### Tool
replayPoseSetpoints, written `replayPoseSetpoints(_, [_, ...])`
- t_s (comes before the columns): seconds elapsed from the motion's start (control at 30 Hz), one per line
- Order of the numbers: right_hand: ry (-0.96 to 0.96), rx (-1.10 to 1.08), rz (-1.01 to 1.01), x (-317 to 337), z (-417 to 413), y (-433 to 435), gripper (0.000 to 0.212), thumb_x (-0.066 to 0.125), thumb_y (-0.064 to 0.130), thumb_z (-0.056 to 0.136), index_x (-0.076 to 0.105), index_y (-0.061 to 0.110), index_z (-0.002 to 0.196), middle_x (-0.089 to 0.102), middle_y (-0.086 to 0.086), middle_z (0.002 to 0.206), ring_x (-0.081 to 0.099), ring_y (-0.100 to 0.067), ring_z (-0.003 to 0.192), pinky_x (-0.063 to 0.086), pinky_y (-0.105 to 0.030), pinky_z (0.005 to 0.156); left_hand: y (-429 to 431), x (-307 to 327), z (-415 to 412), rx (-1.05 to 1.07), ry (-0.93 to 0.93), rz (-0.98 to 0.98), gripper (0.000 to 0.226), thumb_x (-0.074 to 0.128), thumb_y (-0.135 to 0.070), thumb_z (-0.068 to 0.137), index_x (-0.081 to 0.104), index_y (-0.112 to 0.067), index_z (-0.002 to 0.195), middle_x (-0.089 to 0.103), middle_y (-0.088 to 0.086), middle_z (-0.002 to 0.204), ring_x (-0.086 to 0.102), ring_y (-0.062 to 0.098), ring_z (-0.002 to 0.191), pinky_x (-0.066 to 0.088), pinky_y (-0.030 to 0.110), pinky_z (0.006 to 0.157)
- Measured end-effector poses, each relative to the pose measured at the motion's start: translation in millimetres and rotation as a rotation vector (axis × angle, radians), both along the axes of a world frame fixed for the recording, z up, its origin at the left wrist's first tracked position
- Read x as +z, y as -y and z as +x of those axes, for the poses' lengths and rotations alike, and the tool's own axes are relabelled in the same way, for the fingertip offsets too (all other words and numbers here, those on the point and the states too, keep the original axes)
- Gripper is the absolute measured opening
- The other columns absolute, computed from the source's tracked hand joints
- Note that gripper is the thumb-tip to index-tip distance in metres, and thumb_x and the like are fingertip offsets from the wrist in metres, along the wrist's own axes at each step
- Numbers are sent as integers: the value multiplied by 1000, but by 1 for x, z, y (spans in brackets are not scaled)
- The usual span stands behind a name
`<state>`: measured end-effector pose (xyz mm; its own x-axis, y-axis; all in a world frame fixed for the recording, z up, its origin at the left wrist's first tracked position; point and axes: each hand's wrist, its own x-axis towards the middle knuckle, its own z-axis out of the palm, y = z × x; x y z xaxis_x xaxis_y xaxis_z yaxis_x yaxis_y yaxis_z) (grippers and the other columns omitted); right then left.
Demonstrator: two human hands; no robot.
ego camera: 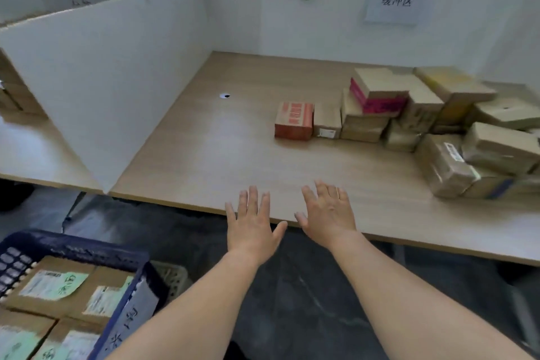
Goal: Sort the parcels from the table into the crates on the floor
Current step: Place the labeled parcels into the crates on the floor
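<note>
Rightward, parcel pile cut off, crate cropped, labels blurred

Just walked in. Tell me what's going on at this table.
A person is sorting parcels. Both the left hand and the right hand are open with fingers spread above the near edge of the table, holding nothing. A pile of cardboard parcels sits on the table's right side, with a red box at its left end. On the floor at lower left, a blue crate already holds several labelled parcels.
</note>
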<state>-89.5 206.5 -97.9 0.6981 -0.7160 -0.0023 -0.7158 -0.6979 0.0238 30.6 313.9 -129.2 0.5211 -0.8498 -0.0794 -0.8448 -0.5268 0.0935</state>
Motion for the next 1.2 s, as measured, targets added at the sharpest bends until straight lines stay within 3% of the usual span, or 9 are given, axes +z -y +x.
replayPoseSetpoints(0.27, [-30, -146, -5, -13, -24, 67, 67, 38, 54, 94, 21, 19, 149, 16, -12, 157, 20, -30, 141, 13, -48, 115, 93, -13, -12, -136, -30, 49, 76, 15, -64, 95, -17, -23, 150, -25, 6, 157, -23, 26, 145, -14, 51, 114])
replayPoseSetpoints(0.7, [-21, -422, -54, 20, -48, 231, 67, 37, 53, 95, 22, 17, 149, 19, -14, 156, 21, -29, 141, 18, -42, 114, 284, 19, -3, -348, -74, -82, 76, 21, -63, 95, -9, -23, 153, -15, 4, 161, -16, 23, 147, -12, 47, 116])
replayPoseSetpoints(1.0, [117, -456, -129, 68, -63, 364, 62, 43, 49, 95, 30, 10, 141, 43, -14, 137, 39, -30, 124, 36, -40, 99, 416, 73, 1, -311, -165, -208, 74, 18, -62, 96, -3, -21, 154, -6, 6, 162, -7, 22, 148, -4, 42, 118])
replayPoseSetpoints(1.2, [258, -406, 8, 89, -55, 437, 42, 36, 39, 99, 45, 7, 125, 50, -14, 123, 44, -28, 111, 37, -38, 90, 481, 99, -2, -180, -331, -234, 71, 23, -56, 99, 0, -18, 154, 0, 5, 162, 1, 22, 149, 8, 40, 119])
